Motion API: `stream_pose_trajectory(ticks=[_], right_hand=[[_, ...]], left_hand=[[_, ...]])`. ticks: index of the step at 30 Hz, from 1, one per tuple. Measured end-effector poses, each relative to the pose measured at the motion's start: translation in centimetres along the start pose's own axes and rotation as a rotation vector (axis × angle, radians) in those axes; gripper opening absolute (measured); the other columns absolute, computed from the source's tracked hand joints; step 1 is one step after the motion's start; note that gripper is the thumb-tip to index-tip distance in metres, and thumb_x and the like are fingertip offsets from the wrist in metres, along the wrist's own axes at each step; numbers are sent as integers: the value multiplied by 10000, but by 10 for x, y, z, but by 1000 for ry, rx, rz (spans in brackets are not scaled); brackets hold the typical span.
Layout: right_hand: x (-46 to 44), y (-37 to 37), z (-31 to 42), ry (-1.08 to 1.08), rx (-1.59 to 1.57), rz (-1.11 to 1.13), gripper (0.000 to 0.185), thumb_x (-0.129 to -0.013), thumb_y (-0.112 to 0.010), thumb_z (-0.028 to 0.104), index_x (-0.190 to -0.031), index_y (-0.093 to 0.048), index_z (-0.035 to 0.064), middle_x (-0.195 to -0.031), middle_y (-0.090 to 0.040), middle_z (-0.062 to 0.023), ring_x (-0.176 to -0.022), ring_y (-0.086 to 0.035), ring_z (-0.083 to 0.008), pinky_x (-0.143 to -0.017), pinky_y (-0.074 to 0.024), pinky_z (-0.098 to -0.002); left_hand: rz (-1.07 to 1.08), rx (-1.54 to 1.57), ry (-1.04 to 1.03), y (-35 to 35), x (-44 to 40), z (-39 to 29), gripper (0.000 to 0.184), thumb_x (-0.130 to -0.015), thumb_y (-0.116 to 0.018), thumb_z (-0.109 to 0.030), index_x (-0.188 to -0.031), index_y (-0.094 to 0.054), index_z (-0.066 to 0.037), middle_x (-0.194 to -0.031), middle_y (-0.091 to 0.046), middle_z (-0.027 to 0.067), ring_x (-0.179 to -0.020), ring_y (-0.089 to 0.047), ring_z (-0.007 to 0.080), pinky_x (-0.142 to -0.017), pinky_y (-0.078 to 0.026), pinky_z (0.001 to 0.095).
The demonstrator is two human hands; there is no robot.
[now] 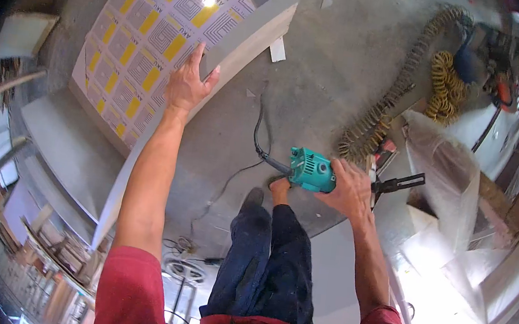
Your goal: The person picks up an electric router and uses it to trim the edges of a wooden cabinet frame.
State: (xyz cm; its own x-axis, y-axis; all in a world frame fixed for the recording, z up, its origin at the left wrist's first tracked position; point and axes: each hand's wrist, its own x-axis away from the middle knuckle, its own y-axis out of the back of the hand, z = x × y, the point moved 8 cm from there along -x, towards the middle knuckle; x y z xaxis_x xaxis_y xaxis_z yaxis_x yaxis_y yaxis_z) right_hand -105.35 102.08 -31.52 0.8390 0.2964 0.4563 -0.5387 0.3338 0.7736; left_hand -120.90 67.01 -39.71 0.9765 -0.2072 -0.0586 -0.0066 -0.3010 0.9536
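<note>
Our left hand [188, 85] empty, loosely open, at a patterned panel's [151, 47] right edge, our right hand [352, 189] wrapped round a teal tool [311, 170]

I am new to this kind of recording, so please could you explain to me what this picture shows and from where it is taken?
There is no machine arm here, only a person's two bare hands. The single picture comes from a camera worn on the head, looking forward and down; the lens makes everything appear curved.

The left hand is spread open at the edge of a panel whose face is printed "AKU". The right hand grips a teal corded power tool; its exact type is hard to tell.

On the concrete floor lie a small white scrap beside the panel and, farther right, a yellow coiled hose.
</note>
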Motion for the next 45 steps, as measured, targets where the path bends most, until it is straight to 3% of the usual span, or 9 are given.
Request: stream_pose_trajectory(ticks=[7,12,17,21,32,38,40,41,45], right_hand=[[-84,126,44,445,59,-336,652,-462,-838,141,-1070,-612,74,-958,-676,-105,-868,-671,-305,-765,-533,-398],[-170,186,65,650,-135,-440,614,-529,-847,124,-1082,-588,66,-962,-673,-127,-817,-665,-324,-728,-529,-399],[-274,157,1,297,-640,-196,606,-667,-865,204,-1178,-580,46,-1006,-691,-142,-900,-693,-283,-788,-540,-377],[-303,160,34,763,-424,-145,621,-834,-741,315,-1350,-485,81,-1156,-637,-71,-1039,-635,-227,-939,-512,-362],[-349,168,71,815,-724,-175,611,-797,-777,503,-1118,-594,15,-1056,-656,-92,-927,-600,-175,-840,-482,-324],[-354,161,79,937,-627,-170,712,-788,-708,649,-1061,-611,-1,-1007,-644,-84,-930,-605,-188,-859,-479,-326],[-351,155,78,937,-646,-162,740,-786,-697,668,-1075,-601,-6,-1007,-637,-88,-939,-609,-194,-871,-480,-331],[-350,152,79,927,-669,-178,785,-782,-681,696,-1109,-576,-10,-1019,-632,-99,-953,-614,-202,-888,-481,-342],[-353,148,77,940,-721,-232,876,-780,-653,740,-1187,-503,-21,-1053,-621,-127,-965,-629,-226,-901,-496,-368]], left_hand=[[159,-51,138,-3,-1,9,563,-899,-617,-478,-1274,-536,-65,-1053,-709,151,-904,-699,340,-778,-578,463],[256,32,248,8,-4,8,582,-887,-642,-481,-1287,-553,-68,-1086,-700,170,-941,-694,360,-825,-551,481],[279,95,332,2,0,19,637,-815,-721,-479,-1296,-555,-97,-1096,-681,133,-977,-672,347,-851,-535,465],[158,140,328,9,-2,18,709,-765,-753,-470,-1328,-533,-100,-1104,-666,131,-985,-647,331,-874,-528,431],[74,353,641,-4,1,22,1014,-669,-823,-365,-1548,-337,-228,-1394,-558,158,-1283,-515,374,-1117,-392,452],[484,458,775,-33,8,45,817,-769,-745,-465,-1487,-453,-208,-1352,-604,154,-1221,-585,308,-1058,-442,431],[202,620,736,-64,17,106,565,-860,-634,-491,-1324,-621,-170,-1242,-672,155,-1125,-647,329,-977,-494,456],[-92,611,1108,10,-13,33,475,-874,-603,-361,-1252,-671,-82,-1125,-715,158,-1055,-657,338,-970,-492,452],[-52,329,1315,3,-14,35,563,-899,-597,-398,-1381,-578,-107,-1217,-684,136,-1137,-621,310,-1004,-476,442]])
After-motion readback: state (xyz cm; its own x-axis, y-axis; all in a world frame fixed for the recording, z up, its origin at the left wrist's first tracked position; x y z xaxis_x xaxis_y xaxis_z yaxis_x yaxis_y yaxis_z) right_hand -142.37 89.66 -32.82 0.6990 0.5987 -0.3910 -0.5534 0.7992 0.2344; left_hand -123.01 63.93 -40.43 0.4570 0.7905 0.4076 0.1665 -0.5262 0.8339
